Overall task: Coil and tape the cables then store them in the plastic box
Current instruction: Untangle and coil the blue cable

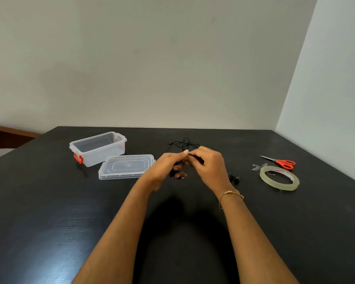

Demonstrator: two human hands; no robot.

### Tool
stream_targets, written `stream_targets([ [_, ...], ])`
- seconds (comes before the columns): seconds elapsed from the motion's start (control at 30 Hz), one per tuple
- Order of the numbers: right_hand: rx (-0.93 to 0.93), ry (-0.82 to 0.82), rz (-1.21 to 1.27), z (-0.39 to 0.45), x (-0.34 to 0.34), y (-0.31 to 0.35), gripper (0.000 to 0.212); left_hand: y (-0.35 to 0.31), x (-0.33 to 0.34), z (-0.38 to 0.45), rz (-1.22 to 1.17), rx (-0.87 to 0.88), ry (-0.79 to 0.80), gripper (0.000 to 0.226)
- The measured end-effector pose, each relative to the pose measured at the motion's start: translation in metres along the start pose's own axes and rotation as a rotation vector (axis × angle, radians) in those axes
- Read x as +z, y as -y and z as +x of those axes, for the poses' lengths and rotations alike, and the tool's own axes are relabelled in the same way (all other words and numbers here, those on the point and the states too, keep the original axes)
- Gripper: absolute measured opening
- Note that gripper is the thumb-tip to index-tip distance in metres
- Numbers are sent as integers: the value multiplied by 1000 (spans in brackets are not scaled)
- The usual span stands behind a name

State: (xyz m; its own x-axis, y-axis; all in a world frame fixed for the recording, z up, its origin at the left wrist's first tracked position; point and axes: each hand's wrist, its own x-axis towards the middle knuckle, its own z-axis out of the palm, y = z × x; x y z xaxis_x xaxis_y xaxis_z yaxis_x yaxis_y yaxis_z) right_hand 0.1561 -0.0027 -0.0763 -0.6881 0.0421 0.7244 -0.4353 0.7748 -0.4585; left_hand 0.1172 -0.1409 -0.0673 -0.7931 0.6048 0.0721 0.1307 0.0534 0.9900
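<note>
I am coiling: my left hand and right hand both pinch the cable. Next it needs tape.

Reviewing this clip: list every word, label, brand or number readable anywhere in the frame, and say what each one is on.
Tape roll: red printing on the inner core, seen upside down and too blurred to read with confidence.
Plastic box, lid, scissors: no text visible.
Nothing else in the frame carries legible writing.
</note>
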Motion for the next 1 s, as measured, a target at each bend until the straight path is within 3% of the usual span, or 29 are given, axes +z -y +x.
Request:
stream_targets([
  [0.13,91,-2,61,2,-5,-7,13,3,-2,-1,-12,-25,43,39],
  [0.33,112,-6,-1,0,3,-9,19,-3,-2,-2,-552,19,121,35],
  [0.47,106,167,-81,-4,4,-8,24,-7,-6,0,-984,171,66,34],
  [0.57,106,335,-90,-4,9,1,24,-8,-9,6,-1068,269,-94,32],
  [0.7,22,384,-193,-4,14,9,28,-2,-10,13,-904,331,-344,27],
  [0.83,-47,284,-258,-2,8,7,26,5,-11,16,-451,334,-511,24],
  [1.0,-155,164,-235,-2,6,13,20,11,1,16,147,328,-460,21],
])
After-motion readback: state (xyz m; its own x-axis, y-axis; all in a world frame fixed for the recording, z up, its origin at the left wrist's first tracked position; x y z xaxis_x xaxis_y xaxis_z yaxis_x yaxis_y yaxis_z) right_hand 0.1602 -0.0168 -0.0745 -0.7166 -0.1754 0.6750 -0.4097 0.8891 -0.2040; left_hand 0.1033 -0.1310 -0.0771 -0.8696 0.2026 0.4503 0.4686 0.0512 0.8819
